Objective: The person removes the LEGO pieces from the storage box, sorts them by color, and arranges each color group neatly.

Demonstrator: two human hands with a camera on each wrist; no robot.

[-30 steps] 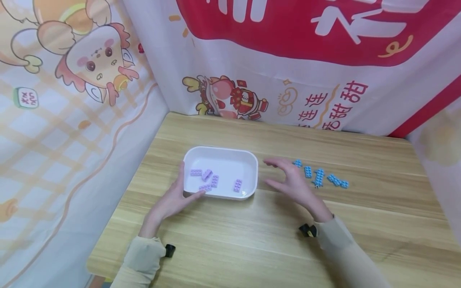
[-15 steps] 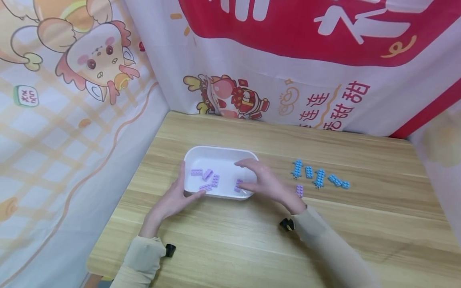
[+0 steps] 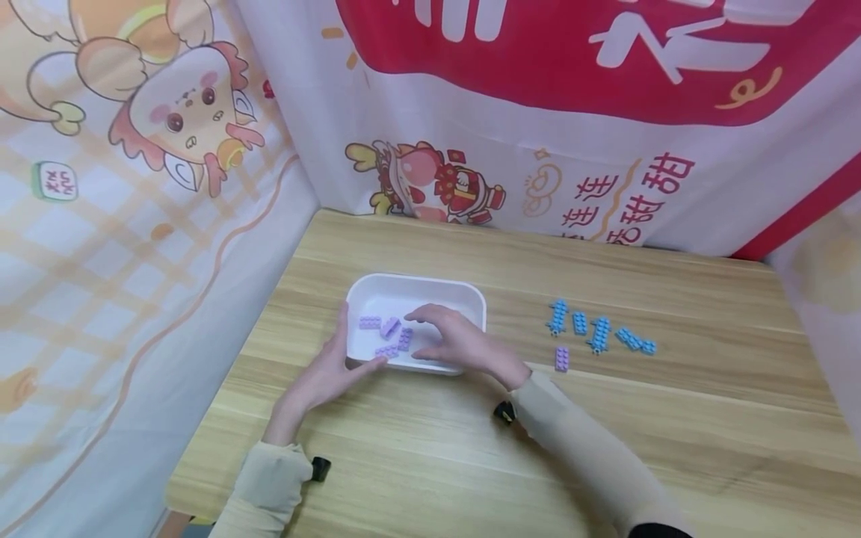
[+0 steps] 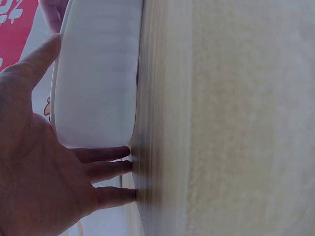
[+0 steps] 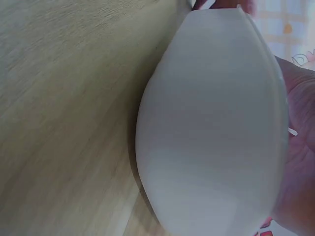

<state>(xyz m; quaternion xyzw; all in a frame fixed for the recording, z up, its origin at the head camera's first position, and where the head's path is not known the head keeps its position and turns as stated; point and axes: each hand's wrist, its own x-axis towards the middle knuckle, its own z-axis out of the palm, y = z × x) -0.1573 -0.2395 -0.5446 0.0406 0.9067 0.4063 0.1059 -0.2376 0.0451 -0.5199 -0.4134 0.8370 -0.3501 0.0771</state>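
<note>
A white plastic tray (image 3: 363,288) stands on the table with several lilac toy bricks (image 3: 370,323) lying in its left half. My left hand (image 3: 327,371) rests around the tray's left end, fingers fairly straight along the outside and the thumb at the front rim. The left wrist view shows these straight fingers (image 4: 113,196) against the tray's end. Over the tray's right half, my right hand (image 3: 454,340) reaches in with thumb and fingers spread, near a lilac brick (image 3: 405,339). I see nothing held between them. The tray's wall hides most of the right hand in the right wrist view.
One lilac brick (image 3: 561,359) lies on the wooden table (image 3: 430,448) right of the tray. Behind it sit several blue brick pieces (image 3: 601,335), some with side pegs. A printed curtain (image 3: 538,97) hangs along the table's back edge, and another cloth covers the left side.
My right hand has moved left from beside the blue pieces into the tray. A lilac brick now lies on the table, and the tray's right-hand brick is no longer visible. The left hand stays put.
</note>
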